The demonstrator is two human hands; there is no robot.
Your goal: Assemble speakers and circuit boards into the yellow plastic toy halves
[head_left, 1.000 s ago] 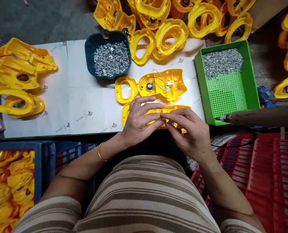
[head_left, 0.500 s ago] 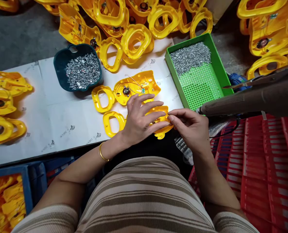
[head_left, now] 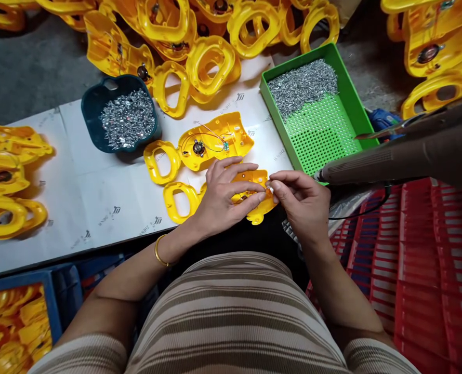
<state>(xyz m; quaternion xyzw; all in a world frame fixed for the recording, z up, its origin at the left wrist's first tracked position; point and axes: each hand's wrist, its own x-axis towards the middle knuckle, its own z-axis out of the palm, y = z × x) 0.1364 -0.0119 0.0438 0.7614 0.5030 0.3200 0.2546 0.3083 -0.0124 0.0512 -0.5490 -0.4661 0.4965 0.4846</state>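
My left hand (head_left: pixel 225 195) lies flat over a yellow plastic shell (head_left: pixel 180 200) at the near edge of the white table top (head_left: pixel 98 192), fingers spread and pressing it down. My right hand (head_left: pixel 299 200) pinches its fingertips together at the shell's right end, touching my left fingertips; whatever small thing it holds is hidden. Just beyond lies a second yellow shell (head_left: pixel 211 140), open side up, with a round speaker, wires and a small circuit board inside.
A dark teal bowl (head_left: pixel 94 111) of small metal screws sits at the back left, a green perforated tray (head_left: pixel 324 130) of screws at the right. Yellow shells pile up behind and at the left. A brown-handled power tool (head_left: pixel 402 156) hangs over red crates (head_left: pixel 429 259).
The view has swung right and down. My right hand drew back from the shell's middle to its right end. My left hand stays pressed on the shell.
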